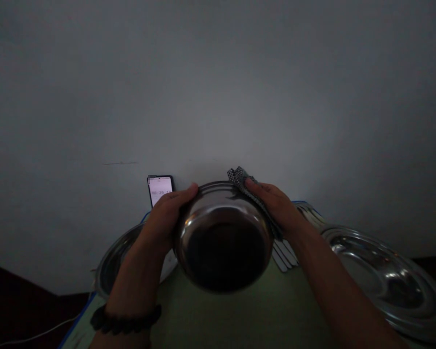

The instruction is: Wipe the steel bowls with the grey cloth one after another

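Note:
A round steel bowl is held up over the table, its underside turned toward me. My left hand grips its left rim, fingers curled over the edge. My right hand presses a checkered cloth against the bowl's right rim, fingers closed on the cloth.
A large steel plate lies at the right on the pale green table. Another steel dish sits at the left under my wrist. A lit phone leans on the wall behind. Several pieces of cutlery lie beneath my right hand.

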The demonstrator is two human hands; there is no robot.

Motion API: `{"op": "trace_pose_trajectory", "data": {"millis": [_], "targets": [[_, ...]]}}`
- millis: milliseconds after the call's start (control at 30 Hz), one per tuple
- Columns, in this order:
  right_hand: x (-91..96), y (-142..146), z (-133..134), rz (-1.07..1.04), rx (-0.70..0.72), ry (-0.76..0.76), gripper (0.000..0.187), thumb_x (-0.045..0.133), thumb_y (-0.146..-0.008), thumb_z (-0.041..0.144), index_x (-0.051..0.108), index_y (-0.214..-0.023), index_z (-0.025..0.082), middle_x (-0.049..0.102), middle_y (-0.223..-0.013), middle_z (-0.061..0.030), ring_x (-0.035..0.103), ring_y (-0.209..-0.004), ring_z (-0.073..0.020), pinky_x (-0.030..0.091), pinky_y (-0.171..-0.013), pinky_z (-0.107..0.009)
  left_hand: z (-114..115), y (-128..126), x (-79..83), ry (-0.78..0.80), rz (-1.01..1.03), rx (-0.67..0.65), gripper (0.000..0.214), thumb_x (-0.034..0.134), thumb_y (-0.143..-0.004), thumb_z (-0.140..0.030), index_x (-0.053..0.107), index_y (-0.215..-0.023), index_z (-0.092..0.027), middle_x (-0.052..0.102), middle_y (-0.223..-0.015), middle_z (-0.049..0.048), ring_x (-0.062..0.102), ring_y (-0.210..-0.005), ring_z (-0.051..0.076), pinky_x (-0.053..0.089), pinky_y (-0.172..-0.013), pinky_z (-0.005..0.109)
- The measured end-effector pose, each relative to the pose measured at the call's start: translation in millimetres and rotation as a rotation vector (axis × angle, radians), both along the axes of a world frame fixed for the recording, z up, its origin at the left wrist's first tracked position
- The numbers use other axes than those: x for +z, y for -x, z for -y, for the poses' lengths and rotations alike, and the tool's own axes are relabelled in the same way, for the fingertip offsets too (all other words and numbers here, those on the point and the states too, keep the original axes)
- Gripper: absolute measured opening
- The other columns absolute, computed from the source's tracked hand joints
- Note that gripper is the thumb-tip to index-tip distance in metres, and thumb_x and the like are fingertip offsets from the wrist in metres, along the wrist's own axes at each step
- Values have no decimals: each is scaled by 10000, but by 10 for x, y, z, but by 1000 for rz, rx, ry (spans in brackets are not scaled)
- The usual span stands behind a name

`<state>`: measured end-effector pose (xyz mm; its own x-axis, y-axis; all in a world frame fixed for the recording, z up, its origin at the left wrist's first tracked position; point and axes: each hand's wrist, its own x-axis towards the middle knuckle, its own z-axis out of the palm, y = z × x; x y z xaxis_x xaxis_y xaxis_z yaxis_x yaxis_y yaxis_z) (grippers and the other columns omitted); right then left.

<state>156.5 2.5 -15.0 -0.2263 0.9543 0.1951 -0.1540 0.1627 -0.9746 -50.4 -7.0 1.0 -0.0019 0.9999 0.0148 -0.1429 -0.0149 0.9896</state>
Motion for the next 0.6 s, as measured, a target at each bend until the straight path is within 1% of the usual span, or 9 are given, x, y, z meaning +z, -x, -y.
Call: {"op": "trace_pose_trajectory", "data": {"millis": [100,167,233,300,367,400,467,533,600], "targets": [[-44,63,-58,-150,-130,16,419,651,-728,566,722,-844,170,715,-719,-17,620,-615,-139,477,-615,-259,-35,-20,14,26,210,167,247,665,-748,-309,649,-566,-143,625,-482,29,554,-401,128,456,-408,226],[-106,147,-91,-281,-282,31,443,645,-721,579,712,-882,172,723,-790,-27,638,-689,-153,496,-654,-271,-69,-90,-1,2,394,287,202,615,-800,-254,653,-632,-149,648,-534,13,605,-483,135,520,-504,240],[-184,273,-109,-417,-411,51,462,622,-740,581,695,-947,175,724,-890,-37,652,-791,-164,514,-716,-278,-107,-200,-53,-63,525,403,178,554,-852,-227,655,-718,-167,684,-635,-5,658,-632,129,551,-638,230],[-256,405,-116,-520,-447,65,481,562,-791,573,663,-1052,181,711,-1028,-52,654,-928,-176,520,-803,-291,-140,-329,-140,-108,593,501,178,503,-887,-229,650,-797,-188,715,-785,-19,670,-824,111,536,-748,197],[-302,485,-131,-553,-404,73,507,476,-845,561,607,-1166,191,668,-1174,-66,627,-1064,-188,515,-876,-320,-164,-446,-238,-114,644,575,159,494,-889,-235,646,-860,-200,722,-939,-20,638,-989,108,511,-814,183],[-311,488,-146,-542,-382,79,518,441,-862,557,579,-1209,199,641,-1230,-67,609,-1112,-195,516,-891,-337,-174,-490,-280,-113,655,573,158,492,-886,-237,646,-879,-206,719,-983,-19,623,-1032,110,504,-831,183],[-297,410,-192,-482,-384,89,524,422,-867,560,551,-1238,214,601,-1295,-63,583,-1166,-209,530,-883,-354,-188,-541,-330,-107,657,470,181,475,-872,-221,654,-896,-206,721,-985,-12,632,-1015,120,512,-814,195],[-249,242,-242,-429,-443,84,505,465,-846,568,571,-1200,223,600,-1297,-58,577,-1175,-217,549,-843,-338,-191,-534,-320,-45,618,272,208,458,-848,-215,663,-862,-187,727,-857,6,675,-840,144,546,-699,235],[-181,40,-268,-417,-486,69,461,522,-818,568,618,-1114,228,649,-1223,-47,606,-1124,-216,560,-789,-312,-174,-474,-253,47,534,110,217,463,-816,-245,658,-768,-163,687,-661,15,650,-604,157,532,-533,260]]}}
